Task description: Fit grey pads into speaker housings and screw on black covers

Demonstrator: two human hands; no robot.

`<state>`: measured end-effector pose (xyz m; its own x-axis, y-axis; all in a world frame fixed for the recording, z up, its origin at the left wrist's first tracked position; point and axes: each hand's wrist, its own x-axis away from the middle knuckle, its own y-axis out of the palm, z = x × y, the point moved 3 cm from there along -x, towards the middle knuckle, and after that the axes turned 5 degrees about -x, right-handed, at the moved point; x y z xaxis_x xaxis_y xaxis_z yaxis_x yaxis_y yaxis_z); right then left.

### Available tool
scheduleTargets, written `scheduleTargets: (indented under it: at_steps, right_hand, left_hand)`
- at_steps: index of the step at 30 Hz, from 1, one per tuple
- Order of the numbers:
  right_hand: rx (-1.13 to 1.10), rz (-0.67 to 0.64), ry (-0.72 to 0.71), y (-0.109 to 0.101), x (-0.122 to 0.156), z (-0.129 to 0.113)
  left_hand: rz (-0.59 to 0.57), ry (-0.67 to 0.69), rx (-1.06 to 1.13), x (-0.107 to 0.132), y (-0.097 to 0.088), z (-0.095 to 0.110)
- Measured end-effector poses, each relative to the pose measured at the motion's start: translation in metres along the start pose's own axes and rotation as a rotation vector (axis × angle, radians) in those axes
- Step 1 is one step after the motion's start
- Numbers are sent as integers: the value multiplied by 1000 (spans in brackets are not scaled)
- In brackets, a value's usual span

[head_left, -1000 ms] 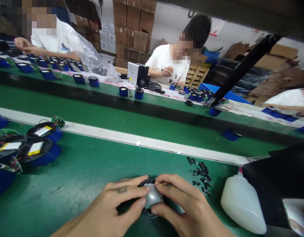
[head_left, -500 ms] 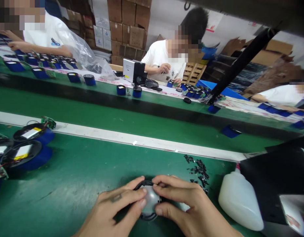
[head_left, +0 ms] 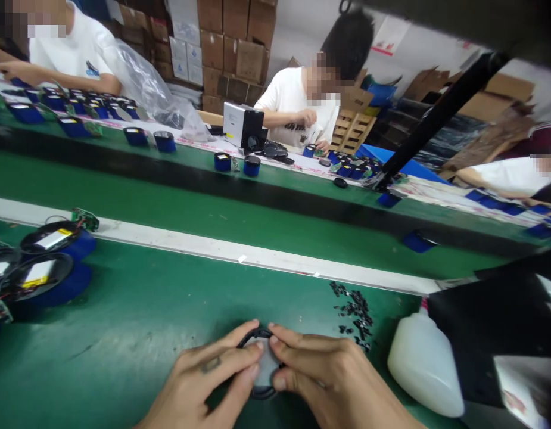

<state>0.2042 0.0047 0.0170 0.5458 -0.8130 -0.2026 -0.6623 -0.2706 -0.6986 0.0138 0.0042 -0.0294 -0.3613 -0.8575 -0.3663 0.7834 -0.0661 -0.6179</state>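
Observation:
A small round part (head_left: pixel 262 368) with a black rim and a pale grey dome lies on the green table (head_left: pixel 136 333) near its front edge. My left hand (head_left: pixel 208 381) comes in from the lower left, its thumb and fingers closed on the part's left side. My right hand (head_left: pixel 329 381) covers the right side, fingers curled over the dome and thumb pressed below it. The fingers hide most of the part.
A white plastic bottle (head_left: pixel 425 366) lies right of my hands, beside a black box (head_left: pixel 494 316). Several small black pieces (head_left: pixel 351 310) are scattered behind them. Blue round units with batteries (head_left: pixel 47 274) sit at the left. Across the conveyor (head_left: pixel 239 220), other people work among more blue units (head_left: pixel 163 141).
My fingers have closed further over the round part, so less of the grey dome shows. The view has shifted slightly; the hands stay in the same spot.

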Motion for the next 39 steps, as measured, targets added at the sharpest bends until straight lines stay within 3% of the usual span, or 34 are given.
scheduleTargets:
  at_steps: [8,16,21,26,32,39]
  right_hand:
    - [49,9,171,0,9,-3]
    - [463,92,-120,4,18,-19]
    - [611,87,-153,8,15,-28]
    - [610,85,-101,13,22,-30]
    - [568,96,-5,17,26,-29]
    - [564,97,-94,16,23,-26]
  left_hand:
    - [-47,52,-40,0,3,-4]
    - [17,417,-380,-2,-14,11]
    - [-16,567,-566,0,-16,9]
    - [-25,561,-537,0,-14,6]
    - [-133,405,-540,2,-16,5]
    - [-32,510,-697,5,-13,15]
